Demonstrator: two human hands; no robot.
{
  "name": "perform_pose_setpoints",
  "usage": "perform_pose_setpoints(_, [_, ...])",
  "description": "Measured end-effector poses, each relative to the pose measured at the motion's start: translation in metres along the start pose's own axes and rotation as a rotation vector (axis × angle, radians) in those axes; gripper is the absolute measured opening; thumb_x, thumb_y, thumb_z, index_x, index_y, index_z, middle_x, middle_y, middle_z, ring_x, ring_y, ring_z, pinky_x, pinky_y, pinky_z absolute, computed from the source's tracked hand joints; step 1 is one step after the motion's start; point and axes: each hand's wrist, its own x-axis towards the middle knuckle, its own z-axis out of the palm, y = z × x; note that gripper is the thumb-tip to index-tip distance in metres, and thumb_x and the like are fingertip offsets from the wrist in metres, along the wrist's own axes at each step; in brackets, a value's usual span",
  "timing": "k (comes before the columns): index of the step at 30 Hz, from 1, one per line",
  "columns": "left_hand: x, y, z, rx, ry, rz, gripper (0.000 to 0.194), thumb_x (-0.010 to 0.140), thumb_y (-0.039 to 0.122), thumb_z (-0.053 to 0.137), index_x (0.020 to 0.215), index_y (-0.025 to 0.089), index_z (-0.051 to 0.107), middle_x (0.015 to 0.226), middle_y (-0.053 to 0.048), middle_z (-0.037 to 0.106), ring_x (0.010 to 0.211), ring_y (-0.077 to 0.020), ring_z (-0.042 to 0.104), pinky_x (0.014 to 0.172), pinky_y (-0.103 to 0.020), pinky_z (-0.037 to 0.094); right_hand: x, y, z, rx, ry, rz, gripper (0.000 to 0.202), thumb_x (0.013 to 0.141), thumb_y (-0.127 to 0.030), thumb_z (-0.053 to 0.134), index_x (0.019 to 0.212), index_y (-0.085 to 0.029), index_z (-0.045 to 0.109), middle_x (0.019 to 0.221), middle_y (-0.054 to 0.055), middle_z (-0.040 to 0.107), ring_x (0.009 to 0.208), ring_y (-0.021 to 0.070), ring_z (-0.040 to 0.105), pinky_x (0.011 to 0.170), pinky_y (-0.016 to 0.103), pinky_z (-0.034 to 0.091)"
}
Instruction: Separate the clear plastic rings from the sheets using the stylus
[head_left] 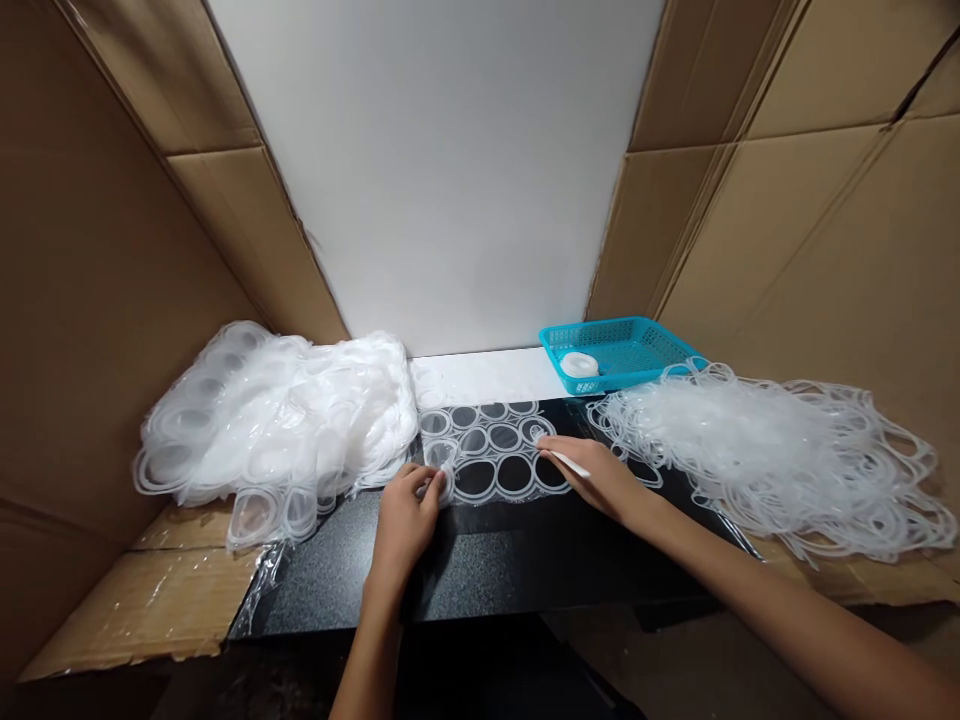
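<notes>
A clear plastic sheet point(488, 468) with rows of round ring outlines lies flat on the black table in front of me. My left hand point(409, 500) pinches the sheet's lower left corner between thumb and fingers. At the sheet's right side, my right hand point(596, 480) is closed around a slim white stick-like tool point(570, 464). The tool's tip is hidden by the fingers, near a ring where a small white bit shows. Some circles within the sheet look black and see-through; others look hazy.
To the left rises a large pile of ringed plastic sheets point(300, 410). On the right lies a tangled heap of clear plastic ring scraps point(765, 450). A blue basket point(637, 380) behind it holds a white round stack point(580, 366). Cardboard walls point(840, 220) flank the table point(330, 575).
</notes>
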Motion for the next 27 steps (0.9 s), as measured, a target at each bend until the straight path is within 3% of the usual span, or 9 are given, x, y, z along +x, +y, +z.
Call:
perform_pose_setpoints(3, [-0.004, -0.005, -0.009, -0.162, 0.124, -0.136, 0.035, 0.093, 0.049, 0.057, 0.083, 0.021, 0.076, 0.084, -0.006, 0.076, 0.079, -0.023, 0.068, 0.076, -0.036, 0.052, 0.015, -0.016, -0.011, -0.208, -0.276, 0.077, 0.03, 0.105, -0.021, 0.048, 0.092, -0.021, 0.075, 0.097, 0.01, 0.08, 0.088, 0.0241, 0.077, 0.076, 0.028, 0.052])
perform_pose_setpoints(6, [-0.009, 0.004, -0.008, -0.119, 0.146, -0.169, 0.04, 0.09, 0.057, 0.063, 0.079, 0.021, 0.075, 0.083, -0.007, 0.074, 0.077, -0.0223, 0.066, 0.075, -0.035, 0.051, 0.025, -0.031, -0.018, -0.341, -0.399, 0.147, 0.027, 0.103, -0.011, 0.048, 0.092, -0.018, 0.071, 0.1, 0.011, 0.079, 0.091, 0.022, 0.075, 0.073, 0.025, 0.043])
perform_pose_setpoints(9, [-0.011, 0.025, 0.005, 0.151, 0.049, -0.064, 0.038, 0.09, 0.058, 0.067, 0.081, 0.021, 0.072, 0.093, -0.008, 0.072, 0.09, -0.0259, 0.066, 0.085, -0.039, 0.051, 0.025, -0.037, -0.018, -0.37, -0.403, 0.17, 0.027, 0.104, -0.012, 0.047, 0.094, -0.018, 0.071, 0.103, 0.011, 0.079, 0.094, 0.0226, 0.074, 0.075, 0.026, 0.042])
perform_pose_setpoints(12, [-0.01, 0.04, 0.024, 0.462, -0.084, 0.01, 0.026, 0.095, 0.041, 0.063, 0.085, 0.018, 0.069, 0.098, -0.013, 0.069, 0.097, -0.0301, 0.065, 0.087, -0.041, 0.049, 0.018, -0.034, -0.012, -0.366, -0.363, 0.177, 0.028, 0.105, -0.014, 0.046, 0.099, -0.018, 0.073, 0.106, 0.013, 0.078, 0.097, 0.0233, 0.074, 0.08, 0.026, 0.046])
perform_pose_setpoints(16, [-0.005, 0.037, 0.037, 0.454, -0.085, 0.005, 0.02, 0.095, 0.024, 0.05, 0.08, 0.018, 0.062, 0.094, -0.014, 0.066, 0.093, -0.0285, 0.062, 0.083, -0.039, 0.047, 0.006, -0.03, -0.003, -0.377, -0.314, 0.183, 0.03, 0.103, -0.012, 0.047, 0.113, -0.018, 0.075, 0.116, 0.014, 0.077, 0.106, 0.0245, 0.074, 0.09, 0.028, 0.051])
perform_pose_setpoints(19, [-0.003, 0.022, 0.027, 0.134, -0.028, -0.058, 0.025, 0.092, 0.03, 0.05, 0.068, 0.023, 0.05, 0.078, -0.006, 0.06, 0.078, -0.022, 0.057, 0.074, -0.033, 0.044, 0.001, -0.029, 0.0, -0.387, -0.296, 0.187, 0.032, 0.103, -0.012, 0.047, 0.118, -0.019, 0.074, 0.124, 0.014, 0.076, 0.11, 0.025, 0.073, 0.093, 0.03, 0.053])
perform_pose_setpoints(23, [-0.01, -0.006, -0.006, -0.246, 0.114, -0.264, 0.033, 0.09, 0.046, 0.047, 0.065, 0.025, 0.043, 0.062, 0.003, 0.047, 0.06, -0.0158, 0.046, 0.059, -0.028, 0.037, 0.002, -0.031, 0.001, -0.394, -0.288, 0.206, 0.031, 0.103, -0.012, 0.047, 0.116, -0.019, 0.074, 0.122, 0.014, 0.076, 0.107, 0.0248, 0.074, 0.091, 0.029, 0.053])
perform_pose_setpoints(25, [-0.02, -0.018, -0.022, -0.269, 0.198, -0.348, 0.036, 0.087, 0.049, 0.051, 0.063, 0.024, 0.044, 0.059, 0.004, 0.045, 0.058, -0.0151, 0.044, 0.058, -0.028, 0.036, 0.004, -0.033, 0.001, -0.396, -0.3, 0.217, 0.03, 0.103, -0.012, 0.047, 0.112, -0.019, 0.075, 0.118, 0.014, 0.077, 0.102, 0.0241, 0.075, 0.087, 0.028, 0.052])
perform_pose_setpoints(27, [-0.029, -0.027, -0.032, -0.13, 0.219, -0.337, 0.034, 0.085, 0.049, 0.054, 0.063, 0.024, 0.049, 0.062, 0.002, 0.049, 0.062, -0.0167, 0.047, 0.063, -0.029, 0.039, 0.008, -0.033, -0.003, -0.394, -0.314, 0.225, 0.029, 0.103, -0.011, 0.047, 0.106, -0.018, 0.075, 0.113, 0.015, 0.078, 0.099, 0.0237, 0.075, 0.084, 0.028, 0.051])
